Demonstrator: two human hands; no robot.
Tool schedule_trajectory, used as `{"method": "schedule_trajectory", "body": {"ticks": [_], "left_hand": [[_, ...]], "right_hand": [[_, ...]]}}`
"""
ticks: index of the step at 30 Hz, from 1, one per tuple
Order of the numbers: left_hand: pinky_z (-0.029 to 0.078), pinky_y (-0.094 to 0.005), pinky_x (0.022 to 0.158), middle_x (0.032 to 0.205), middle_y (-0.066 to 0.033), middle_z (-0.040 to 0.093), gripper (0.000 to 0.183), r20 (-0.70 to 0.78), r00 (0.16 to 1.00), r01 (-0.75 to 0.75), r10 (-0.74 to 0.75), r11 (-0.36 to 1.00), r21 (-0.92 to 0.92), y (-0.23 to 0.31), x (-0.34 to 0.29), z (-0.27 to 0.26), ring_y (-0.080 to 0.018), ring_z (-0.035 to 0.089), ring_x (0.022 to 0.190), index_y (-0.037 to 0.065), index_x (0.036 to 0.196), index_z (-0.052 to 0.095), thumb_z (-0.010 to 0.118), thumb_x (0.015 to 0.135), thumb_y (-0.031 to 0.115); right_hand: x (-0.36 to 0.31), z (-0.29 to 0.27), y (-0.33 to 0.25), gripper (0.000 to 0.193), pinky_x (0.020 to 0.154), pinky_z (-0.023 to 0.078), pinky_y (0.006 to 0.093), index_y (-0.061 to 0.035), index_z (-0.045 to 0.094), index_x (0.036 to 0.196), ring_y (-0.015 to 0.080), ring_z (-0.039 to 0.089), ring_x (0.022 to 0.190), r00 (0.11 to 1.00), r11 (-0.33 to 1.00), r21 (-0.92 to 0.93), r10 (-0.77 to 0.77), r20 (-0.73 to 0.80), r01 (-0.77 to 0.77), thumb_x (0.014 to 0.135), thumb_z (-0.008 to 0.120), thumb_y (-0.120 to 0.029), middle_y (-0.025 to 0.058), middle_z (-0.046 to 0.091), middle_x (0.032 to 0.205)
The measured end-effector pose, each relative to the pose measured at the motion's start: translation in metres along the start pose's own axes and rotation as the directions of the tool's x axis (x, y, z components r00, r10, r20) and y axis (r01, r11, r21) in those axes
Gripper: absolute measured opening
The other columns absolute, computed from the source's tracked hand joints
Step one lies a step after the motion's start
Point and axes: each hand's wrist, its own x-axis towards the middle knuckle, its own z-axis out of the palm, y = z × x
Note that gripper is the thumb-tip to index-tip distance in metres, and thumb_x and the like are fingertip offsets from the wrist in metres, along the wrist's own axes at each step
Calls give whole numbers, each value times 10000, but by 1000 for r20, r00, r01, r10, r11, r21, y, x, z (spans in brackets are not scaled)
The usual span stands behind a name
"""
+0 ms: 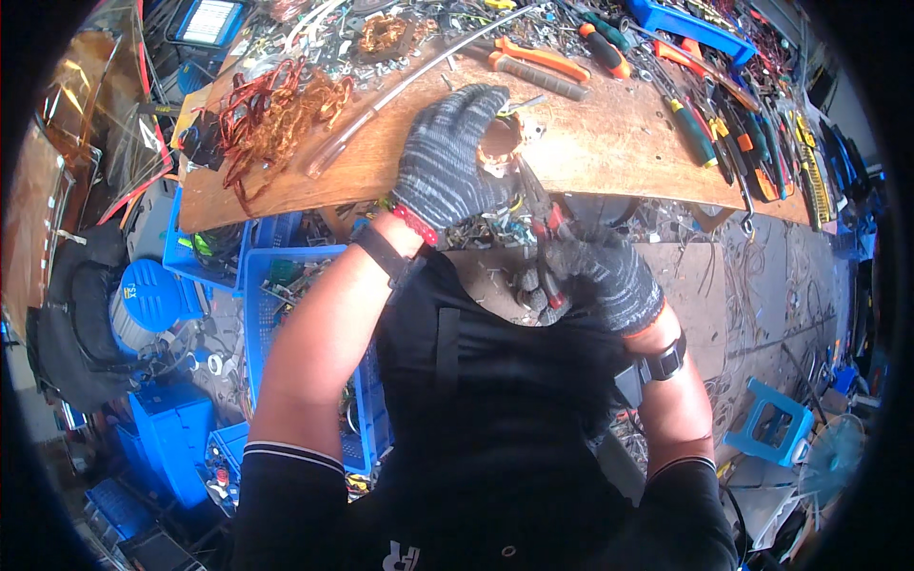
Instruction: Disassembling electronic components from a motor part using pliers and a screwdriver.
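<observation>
Gloved left hand (447, 157) presses a small copper coil (502, 152) onto the wooden bench (609, 143); gloved right hand (600, 276) grips pliers (541, 205) biting the coil.

**Grey Gloves, Copper Wire, Blue Crates**

Both hands wear speckled grey knit gloves with red cuffs: the left hand (447, 152) on the brown wooden board (609, 143), the right hand (605, 276) nearer, around pliers (545, 224) with dark, red-trimmed handles. Black straps circle both wrists. The small coil (500, 152) under the left fingers glints copper-orange. Far left on the board lies a reddish-copper wire tangle (276, 109). Farther off sit orange-handled pliers (538, 59); to the right, green-and-black screwdrivers (690, 128). Bright blue crates (286, 276) and a blue stool (766, 419) stand below. The apron (486, 400) is black; the sleeves show thin white stripes.
</observation>
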Motion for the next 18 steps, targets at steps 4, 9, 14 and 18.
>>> {"method": "schedule_trajectory", "body": {"ticks": [4,9,14,18], "left_hand": [[493,-479,1113,1460,-196,578,797,-77,996,-34,33,999,-8,2,-8,-1,-395,565,1331,59,1451,545,877,748,236],[534,-490,997,1409,-191,580,796,-169,981,-100,98,995,0,-5,-9,8,-385,627,1200,161,1444,579,877,725,325],[532,-493,992,1403,-196,585,768,-169,980,-104,101,994,-14,0,-6,3,-381,623,1209,166,1435,579,866,736,304],[523,-495,1003,1391,-196,594,709,-174,980,-97,97,995,7,0,-6,1,-379,617,1224,168,1413,590,848,765,291]], "right_hand": [[-5,-1,3,378,758,584,398,-66,754,1155,331,720,904,1000,985,171,-6,-22,9,793,772,40,136,747,1008],[-3,-6,-23,250,715,554,289,2,738,1181,127,685,824,766,356,724,529,365,-591,973,698,-131,63,727,955],[-1,0,-33,289,694,540,267,9,734,1188,94,657,773,775,380,735,553,306,-562,998,682,-203,34,715,892],[11,-16,-46,312,692,552,273,13,717,1208,111,667,752,730,359,681,564,386,-638,987,690,-206,43,713,861]]}}
